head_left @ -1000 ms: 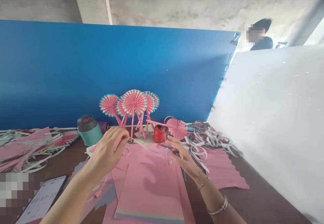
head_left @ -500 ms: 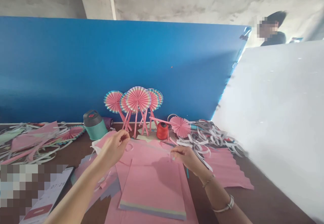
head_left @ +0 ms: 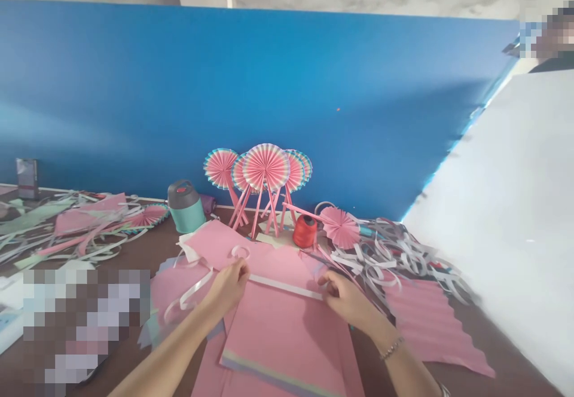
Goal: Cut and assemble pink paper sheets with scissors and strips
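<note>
A narrow white strip (head_left: 287, 287) runs between my hands along the top of a pink paper sheet (head_left: 287, 331). My left hand (head_left: 231, 283) pinches its left end. At the right end, my right hand (head_left: 343, 295) has its fingers curled closed on the strip. The sheet lies on larger pink paper, and bands of pale green and lilac show at its near edge. Behind my left hand, a curled white strip (head_left: 241, 252) rests on more pink paper.
Pink folded-paper fans (head_left: 265, 168) stand against the blue partition (head_left: 269, 74). Near them are a red thread spool (head_left: 305, 232), a teal flask (head_left: 186, 208) and a flat-lying fan (head_left: 341, 228). White strips (head_left: 403, 253) and pleated pink paper (head_left: 437, 319) lie right; paper scraps (head_left: 89, 214) lie left.
The view has turned left and tilted down. Both hands have come lower over the pink sheet, and the white strip now shows clearly, stretched between them.
</note>
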`<state>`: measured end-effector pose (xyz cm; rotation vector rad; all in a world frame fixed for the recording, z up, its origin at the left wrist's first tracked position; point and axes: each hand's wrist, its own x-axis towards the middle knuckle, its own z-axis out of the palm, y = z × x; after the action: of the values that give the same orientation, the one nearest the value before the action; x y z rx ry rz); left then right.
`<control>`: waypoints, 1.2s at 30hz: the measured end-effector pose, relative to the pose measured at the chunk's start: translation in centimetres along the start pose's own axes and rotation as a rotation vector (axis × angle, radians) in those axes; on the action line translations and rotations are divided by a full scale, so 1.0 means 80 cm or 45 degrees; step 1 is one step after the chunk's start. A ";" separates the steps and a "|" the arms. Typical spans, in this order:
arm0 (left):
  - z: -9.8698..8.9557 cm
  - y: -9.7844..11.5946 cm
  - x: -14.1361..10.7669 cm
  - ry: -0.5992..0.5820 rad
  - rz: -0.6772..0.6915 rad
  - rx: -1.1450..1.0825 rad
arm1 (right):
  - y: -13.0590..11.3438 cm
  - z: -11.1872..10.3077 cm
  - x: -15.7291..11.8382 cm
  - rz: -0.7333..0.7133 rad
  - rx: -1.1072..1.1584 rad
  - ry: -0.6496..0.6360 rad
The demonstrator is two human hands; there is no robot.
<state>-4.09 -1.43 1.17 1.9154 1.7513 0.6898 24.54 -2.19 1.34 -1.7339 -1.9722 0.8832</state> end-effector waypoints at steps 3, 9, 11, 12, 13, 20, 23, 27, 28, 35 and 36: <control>-0.001 0.003 -0.002 -0.017 0.011 0.004 | -0.001 -0.001 0.000 -0.013 -0.045 0.009; -0.001 0.004 -0.002 -0.039 -0.001 0.045 | -0.007 0.000 -0.001 -0.011 -0.056 -0.006; 0.000 0.004 -0.002 -0.044 -0.010 0.086 | -0.009 0.000 -0.002 -0.010 -0.064 -0.008; 0.000 0.005 -0.001 -0.046 -0.017 0.111 | -0.010 0.001 -0.002 -0.007 -0.071 -0.010; 0.000 0.005 -0.001 -0.048 -0.028 0.136 | -0.011 0.001 -0.002 -0.004 -0.076 -0.011; 0.003 0.007 -0.001 -0.084 -0.060 0.257 | -0.018 0.001 -0.003 0.020 -0.140 -0.012; 0.004 0.008 -0.001 -0.082 -0.060 0.286 | -0.022 0.002 -0.003 0.037 -0.178 0.011; 0.004 0.012 -0.004 -0.098 -0.077 0.339 | -0.022 0.005 -0.002 0.051 -0.205 0.054; 0.004 0.013 -0.004 -0.100 -0.082 0.354 | -0.021 0.006 -0.002 0.048 -0.213 0.059; 0.003 0.018 -0.004 -0.127 -0.104 0.408 | -0.020 0.007 -0.002 0.010 -0.213 0.047; 0.003 0.017 -0.003 -0.130 -0.106 0.412 | -0.020 0.007 -0.002 0.013 -0.212 0.045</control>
<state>-2.86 -1.81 1.83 2.0269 1.9593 0.2854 23.00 -2.55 2.03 -1.8380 -2.0668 0.7040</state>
